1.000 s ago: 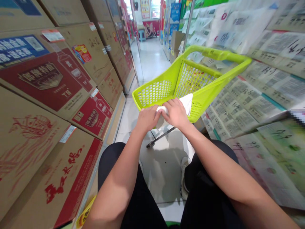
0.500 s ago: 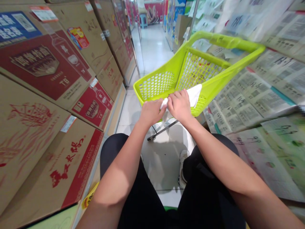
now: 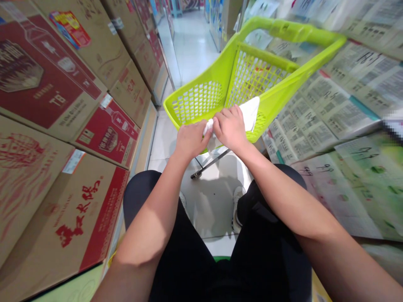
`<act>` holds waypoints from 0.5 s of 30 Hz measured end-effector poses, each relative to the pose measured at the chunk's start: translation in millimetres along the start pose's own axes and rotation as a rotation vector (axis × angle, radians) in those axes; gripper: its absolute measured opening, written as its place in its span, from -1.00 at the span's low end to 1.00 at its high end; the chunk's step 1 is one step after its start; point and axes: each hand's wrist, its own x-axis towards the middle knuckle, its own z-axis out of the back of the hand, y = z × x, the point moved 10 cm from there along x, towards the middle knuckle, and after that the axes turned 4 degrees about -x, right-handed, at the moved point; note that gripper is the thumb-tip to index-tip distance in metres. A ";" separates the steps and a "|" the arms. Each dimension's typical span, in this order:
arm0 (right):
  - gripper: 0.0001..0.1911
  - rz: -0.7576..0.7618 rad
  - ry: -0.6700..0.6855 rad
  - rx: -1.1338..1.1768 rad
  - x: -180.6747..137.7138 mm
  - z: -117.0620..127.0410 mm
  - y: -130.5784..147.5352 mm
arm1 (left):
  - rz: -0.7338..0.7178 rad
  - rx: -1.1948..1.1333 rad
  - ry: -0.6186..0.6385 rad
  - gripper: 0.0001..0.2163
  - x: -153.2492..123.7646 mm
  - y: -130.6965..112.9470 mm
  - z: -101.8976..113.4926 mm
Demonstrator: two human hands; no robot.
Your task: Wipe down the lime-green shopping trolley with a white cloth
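A bright green shopping cart [image 3: 201,98] stands at an angle in front of my knees, its handle toward the far right. My left hand [image 3: 192,136] is closed over the cart's near rim, a bunched end of a white cloth [image 3: 250,112] between its thumb and fingers. Right beside it, my right hand [image 3: 231,128] curls over the same rim with the cloth under its palm. A flat corner of the cloth sticks out to the right of that hand. The fingertips on the far side of the rim are partly hidden.
Stacked cardboard cartons [image 3: 85,209] line the left side. Piles of plastic-wrapped packs [image 3: 336,167] with handwritten prices rise on the right. Pale floor tiles [image 3: 192,42] run down the aisle ahead. A cart wheel [image 3: 195,174] sits near my shoes.
The view has tilted down and turned slightly right, so the cart and shelves sit higher and farther left. Both hands keep their hold at the cart's rim.
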 end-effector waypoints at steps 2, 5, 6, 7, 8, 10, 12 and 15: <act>-0.44 -0.001 -0.004 0.022 0.1 0.7 -1.5 | 0.001 -0.008 0.000 -0.57 -0.3 -0.7 0.1; -0.47 0.008 0.015 0.052 -1.3 1.5 4.4 | -0.001 -0.032 -0.002 -0.59 -0.8 -0.6 -1.8; -0.49 0.023 0.025 0.064 -2.3 1.7 10.2 | 0.005 -0.053 -0.008 -0.61 -0.8 0.9 -2.6; -0.51 0.044 0.034 0.081 -3.3 2.3 17.5 | 0.017 -0.085 -0.022 -0.65 -0.8 3.7 -2.5; -0.52 0.069 0.035 0.103 -4.2 3.8 25.2 | 0.033 -0.133 -0.048 -0.69 -0.8 7.5 -1.3; -0.50 0.122 0.032 0.146 -5.0 7.2 37.3 | 0.054 -0.273 -0.134 -0.70 -0.9 16.6 4.8; -0.44 0.148 0.055 0.136 -2.9 7.4 36.3 | 0.052 -0.411 -0.216 -0.60 -1.2 24.7 11.8; -0.35 0.075 0.095 0.010 5.5 4.7 1.0 | 0.052 -0.463 -0.220 -0.50 -0.1 29.0 13.0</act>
